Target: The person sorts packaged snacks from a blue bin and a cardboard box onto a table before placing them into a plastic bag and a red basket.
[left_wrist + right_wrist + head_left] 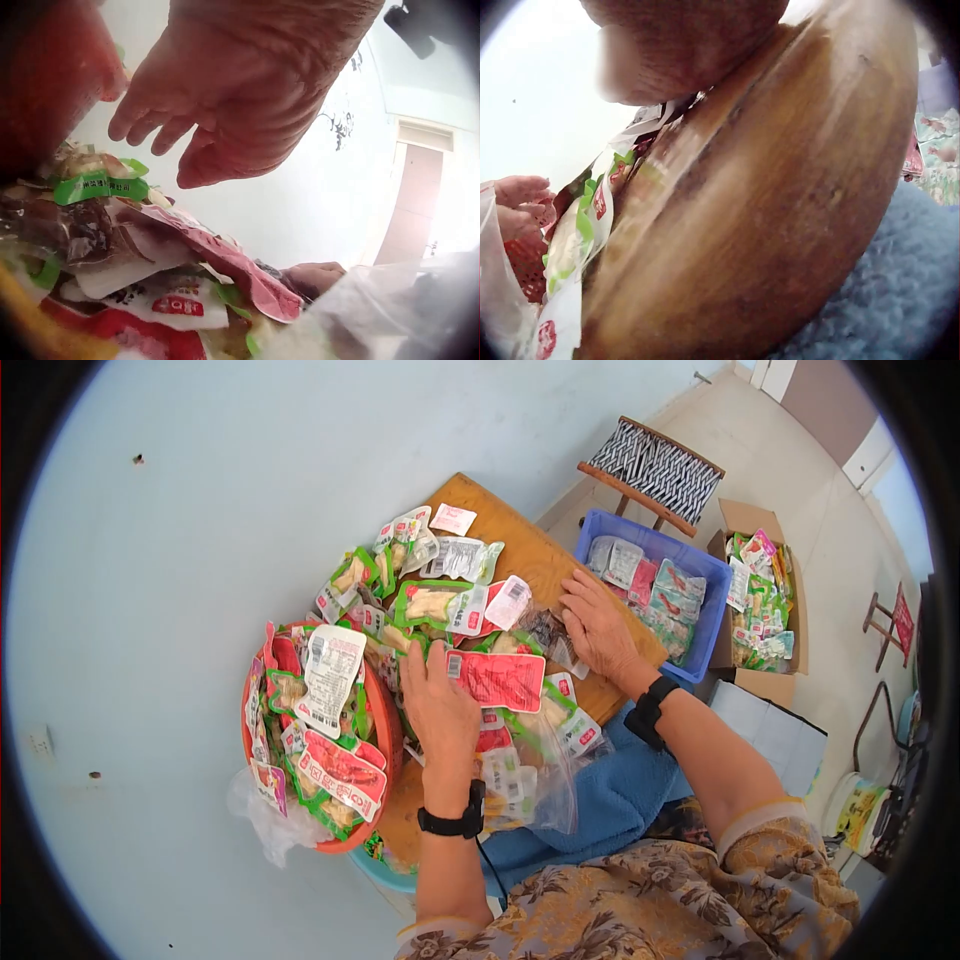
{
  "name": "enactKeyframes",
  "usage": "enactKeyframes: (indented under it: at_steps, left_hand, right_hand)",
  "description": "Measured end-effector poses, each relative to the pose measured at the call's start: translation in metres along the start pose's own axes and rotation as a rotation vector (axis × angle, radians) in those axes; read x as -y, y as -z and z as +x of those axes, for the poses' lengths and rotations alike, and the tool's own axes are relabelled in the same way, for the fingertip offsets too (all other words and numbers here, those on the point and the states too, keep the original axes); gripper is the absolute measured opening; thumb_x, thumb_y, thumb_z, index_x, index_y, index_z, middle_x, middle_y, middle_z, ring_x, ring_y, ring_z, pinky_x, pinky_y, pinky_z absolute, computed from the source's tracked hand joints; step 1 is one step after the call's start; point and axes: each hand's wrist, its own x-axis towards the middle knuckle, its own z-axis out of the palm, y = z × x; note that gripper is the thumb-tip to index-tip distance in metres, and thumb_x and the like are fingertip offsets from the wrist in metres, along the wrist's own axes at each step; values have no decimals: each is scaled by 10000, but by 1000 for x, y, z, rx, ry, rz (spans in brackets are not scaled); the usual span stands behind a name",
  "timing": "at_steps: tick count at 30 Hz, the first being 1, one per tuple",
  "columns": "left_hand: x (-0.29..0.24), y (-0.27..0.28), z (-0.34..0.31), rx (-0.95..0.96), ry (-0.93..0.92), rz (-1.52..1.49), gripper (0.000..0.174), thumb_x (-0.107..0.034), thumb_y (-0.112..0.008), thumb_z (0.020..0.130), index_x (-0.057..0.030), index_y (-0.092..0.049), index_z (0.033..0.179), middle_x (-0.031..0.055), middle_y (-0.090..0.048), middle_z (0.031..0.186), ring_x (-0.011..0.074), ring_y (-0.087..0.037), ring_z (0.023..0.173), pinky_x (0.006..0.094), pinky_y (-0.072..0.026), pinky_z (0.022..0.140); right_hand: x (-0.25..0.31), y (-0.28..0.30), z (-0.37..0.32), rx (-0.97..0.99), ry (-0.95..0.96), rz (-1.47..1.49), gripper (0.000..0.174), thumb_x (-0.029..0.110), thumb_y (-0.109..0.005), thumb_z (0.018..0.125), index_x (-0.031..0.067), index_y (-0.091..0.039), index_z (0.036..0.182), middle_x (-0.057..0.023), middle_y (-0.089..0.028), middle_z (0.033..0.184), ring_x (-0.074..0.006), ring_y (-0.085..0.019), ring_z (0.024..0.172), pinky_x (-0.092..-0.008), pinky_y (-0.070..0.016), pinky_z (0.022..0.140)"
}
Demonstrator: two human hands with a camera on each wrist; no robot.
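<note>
Snack packets lie heaped on a wooden table [530, 545] in the head view. Over the near left part of the heap is my left hand [440, 705], fingers extended, beside a red flat packet [497, 680]. The left wrist view shows this hand [247, 90] above the packets with nothing in its grasp. My right hand [600, 628] rests on the tabletop at the heap's right side, near a dark clear-wrapped packet [543, 628]. In the right wrist view only a blurred part of the right hand [690, 45] shows; its fingertips are hidden.
An orange basket [388, 735] full of packets stands at the left by the wall. To the right are a blue crate [715, 635] and a cardboard box [748, 518], both holding packets. A woven stool [655, 470] stands behind. A clear plastic bag [555, 780] overlaps the blue cloth [625, 780].
</note>
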Motion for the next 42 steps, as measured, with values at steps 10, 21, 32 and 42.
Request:
enactKeyframes:
  at_steps: [10, 21, 32, 42]
  left_hand:
    - [11, 42, -131, 117, 56, -74, 513, 33, -627, 799, 33, -549, 1307, 290, -459, 1425, 470, -432, 1329, 491, -360, 1122]
    - [20, 49, -196, 109, 135, -113, 540, 41, -627, 793, 26, -547, 1327, 292, -457, 1429, 481, -422, 1339, 499, -361, 1126]
    - [-5, 49, -223, 121, 51, -130, 637, 40, -648, 767, 4, -500, 1385, 260, -392, 1508, 479, -358, 1396, 508, -314, 1160]
    - [-34, 25, -231, 175, -160, -64, 801, 23, -641, 732, 16, -367, 1484, 261, -292, 1577, 464, -231, 1476, 559, -186, 1201]
  right_hand:
    - [20, 13, 1, 160, 139, -124, 363, 154, -656, 879, 11, -617, 1211, -157, -581, 1322, -401, -421, 1365, -479, -354, 1135]
    - [23, -17, -5, 277, 140, -253, 398, 204, -591, 949, 31, -531, 1302, -136, -560, 1344, -414, -426, 1349, -504, -359, 1103]
    - [99, 48, -42, 66, -70, -44, 238, 174, -577, 945, -7, -663, 1074, -200, -674, 960, -370, -642, 1016, -435, -503, 874]
    - [149, 44, -109, 405, -459, 196, 368, 325, -706, 889, -30, -617, 926, -101, -608, 700, -172, -597, 645, -337, -477, 593]
